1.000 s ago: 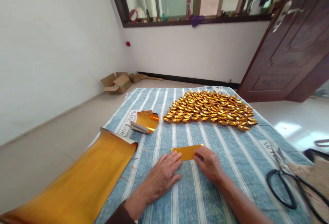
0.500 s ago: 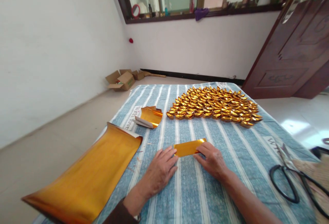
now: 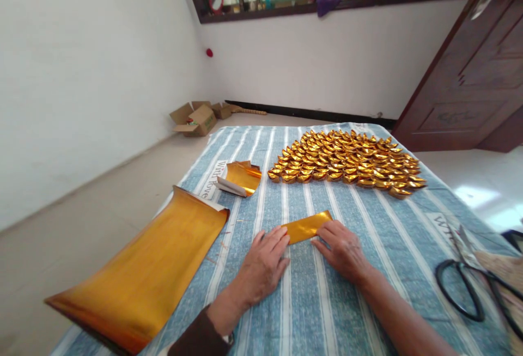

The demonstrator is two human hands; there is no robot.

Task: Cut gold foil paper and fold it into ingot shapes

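A small folded strip of gold foil paper (image 3: 307,226) lies on the blue striped cloth (image 3: 359,269). My left hand (image 3: 261,266) presses flat on the strip's left end. Fingers of my right hand (image 3: 343,250) press down on its right end and lower edge. Both hands rest on the cloth with the strip between them.
Several folded gold paper ingots (image 3: 347,163) are laid in rows at the far side of the cloth. A large gold foil sheet (image 3: 147,269) hangs over the left edge. A curled gold scrap (image 3: 242,177) lies behind it. Black scissors (image 3: 469,285) sit at right. Cardboard boxes (image 3: 196,119) stand on the floor.
The view has tilted down and drifted left. My hands stay pressed on the gold strip, which now lies slightly tilted.
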